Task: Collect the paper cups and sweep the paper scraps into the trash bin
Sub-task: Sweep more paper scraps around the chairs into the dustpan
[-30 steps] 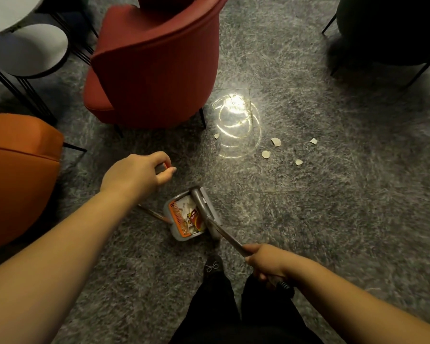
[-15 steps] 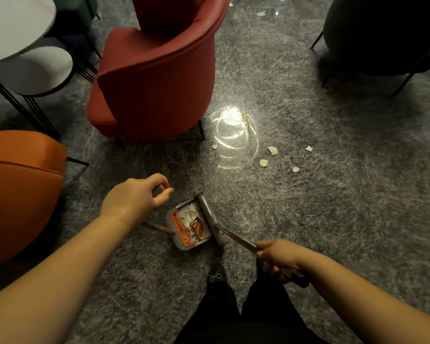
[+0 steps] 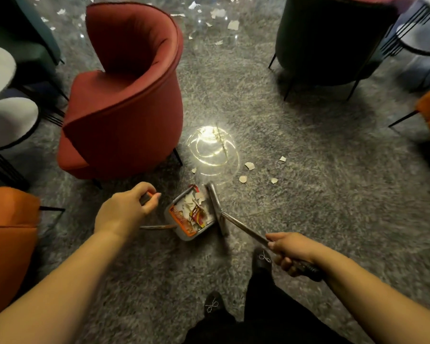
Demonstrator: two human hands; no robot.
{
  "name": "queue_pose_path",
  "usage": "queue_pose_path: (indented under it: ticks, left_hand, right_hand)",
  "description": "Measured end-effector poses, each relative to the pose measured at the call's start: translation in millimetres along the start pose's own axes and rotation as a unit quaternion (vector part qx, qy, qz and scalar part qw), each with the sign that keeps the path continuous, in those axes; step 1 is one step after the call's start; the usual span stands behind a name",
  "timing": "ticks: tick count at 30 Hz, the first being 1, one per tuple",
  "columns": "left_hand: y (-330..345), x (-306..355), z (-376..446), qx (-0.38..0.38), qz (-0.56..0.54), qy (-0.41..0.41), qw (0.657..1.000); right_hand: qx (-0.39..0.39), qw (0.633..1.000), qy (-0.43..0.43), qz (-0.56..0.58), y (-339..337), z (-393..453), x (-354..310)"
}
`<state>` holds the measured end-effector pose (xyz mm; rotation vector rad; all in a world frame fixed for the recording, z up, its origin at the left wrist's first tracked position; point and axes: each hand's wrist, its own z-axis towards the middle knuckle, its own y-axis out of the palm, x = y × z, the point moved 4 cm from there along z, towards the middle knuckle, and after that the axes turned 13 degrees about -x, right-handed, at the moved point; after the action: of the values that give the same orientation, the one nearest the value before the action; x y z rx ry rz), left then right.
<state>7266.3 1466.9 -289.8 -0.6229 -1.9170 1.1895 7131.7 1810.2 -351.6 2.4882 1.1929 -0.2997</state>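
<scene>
Sweeping stop beside the red chair; loose scraps lie ahead-right of the pan.

I read the left hand (image 3: 126, 211) as curled round the upright handle of the dustpan (image 3: 190, 216), and the right hand (image 3: 292, 249) as clamped on the broom (image 3: 243, 230) shaft, its head set just beside the pan's right edge. The two hands are well apart. The pan sits on the grey carpet (image 3: 333, 194) between them, already holding torn white pieces and a red-orange wrapper. The remaining paper scraps (image 3: 249, 166) lie forward and right of the pan, strung in a loose line running left to right, near the bright glare patch. The broom hand is the nearer, so I judge it should reach past them and draw back toward the pan mouth. The scraps look small, pale, ragged and flat. More litter shows beyond the red chair (image 3: 124, 105).
</scene>
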Motion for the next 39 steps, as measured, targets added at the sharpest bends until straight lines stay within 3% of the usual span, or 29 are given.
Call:
queue_pose_path:
  ticks: [8,23,31,39]
  left_hand:
    - [-4,63,87,-0.010,0.014,0.032,0.999]
    - [13,225,299,-0.121,0.132,0.063,0.982]
    - [13,259,379,-0.148,0.152,0.067,0.975]
    - [8,262,411,-0.150,0.158,0.064,0.974]
  right_hand:
    - [0.049,0.996,-0.030,0.075,-88,1,-49]
    - [0.104,0.990,-0.006,0.095,-306,3,-155]
    - [0.130,0.987,0.006,0.092,-380,5,-203]
    - [0.156,0.983,0.027,0.092,-413,23,-240]
